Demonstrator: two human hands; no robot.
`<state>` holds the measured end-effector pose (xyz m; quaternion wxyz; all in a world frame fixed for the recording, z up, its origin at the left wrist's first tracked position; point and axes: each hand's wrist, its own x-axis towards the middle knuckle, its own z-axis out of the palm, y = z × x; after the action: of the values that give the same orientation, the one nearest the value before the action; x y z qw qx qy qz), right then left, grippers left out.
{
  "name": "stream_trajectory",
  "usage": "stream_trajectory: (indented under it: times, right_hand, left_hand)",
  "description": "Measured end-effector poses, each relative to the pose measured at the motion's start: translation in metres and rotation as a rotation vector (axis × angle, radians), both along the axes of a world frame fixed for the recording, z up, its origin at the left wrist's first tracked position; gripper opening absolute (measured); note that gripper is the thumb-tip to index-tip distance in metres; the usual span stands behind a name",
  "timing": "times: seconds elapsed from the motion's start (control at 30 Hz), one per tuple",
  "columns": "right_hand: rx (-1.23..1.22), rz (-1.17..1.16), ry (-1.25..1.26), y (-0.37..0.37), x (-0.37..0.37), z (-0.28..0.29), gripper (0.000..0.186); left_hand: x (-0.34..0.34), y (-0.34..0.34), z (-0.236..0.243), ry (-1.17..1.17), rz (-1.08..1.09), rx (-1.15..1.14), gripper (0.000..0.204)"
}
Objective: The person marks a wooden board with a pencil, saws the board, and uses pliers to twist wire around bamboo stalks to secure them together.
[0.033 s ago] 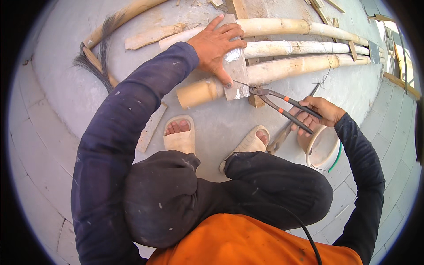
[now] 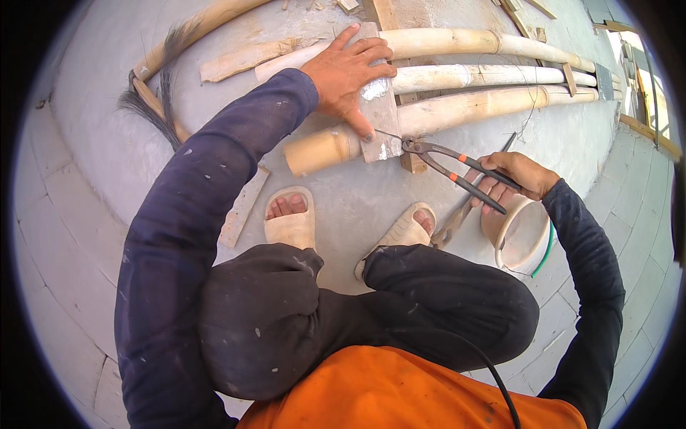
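Observation:
My left hand point(image 2: 351, 80) lies with fingers spread over a short grey-white wooden board point(image 2: 384, 120), its thumb near the lower end. The board sits crosswise on several bamboo poles point(image 2: 446, 44). In my right hand point(image 2: 520, 177) is a pair of end-cutting pincers point(image 2: 446, 152) with black and orange handles, the handles a little apart. The pincers' jaws are at a thin wire point(image 2: 389, 134) at the board's lower right edge, beside the nearest bamboo pole point(image 2: 325, 149). How firmly the jaws grip the wire cannot be made out.
A pale bucket point(image 2: 525, 232) with a green handle stands below my right hand, and a long metal tool point(image 2: 457, 218) lies beside it. At the left, a bundle of dark wires point(image 2: 168, 86) rests over a bent bamboo piece. A flat wood strip point(image 2: 244, 206) lies by my left foot.

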<state>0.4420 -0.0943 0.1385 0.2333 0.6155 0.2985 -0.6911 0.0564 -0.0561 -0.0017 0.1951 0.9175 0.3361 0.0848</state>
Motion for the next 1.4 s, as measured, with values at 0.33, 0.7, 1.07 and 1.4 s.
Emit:
stream_trajectory:
  times: [0.33,0.7,1.07,1.4]
  right_hand:
    - [1.199,1.347,-0.049,-0.015,-0.045,0.047,0.074]
    - [-0.105,-0.105,0.033,0.008,-0.012,0.017,0.058]
    - [0.647,0.988,-0.079,-0.002,-0.052,0.044,0.076]
    - [1.013,1.235,-0.132,-0.015,-0.029,0.047,0.052]
  left_hand:
    - [-0.005,-0.001,-0.004,0.011,0.022,0.04,0.122]
    - [-0.005,-0.003,-0.01,-0.002,0.023,0.034,0.121]
    - [-0.005,-0.002,-0.008,0.012,0.027,0.052,0.12]
    - [-0.003,-0.001,-0.004,0.007,0.02,0.04,0.118]
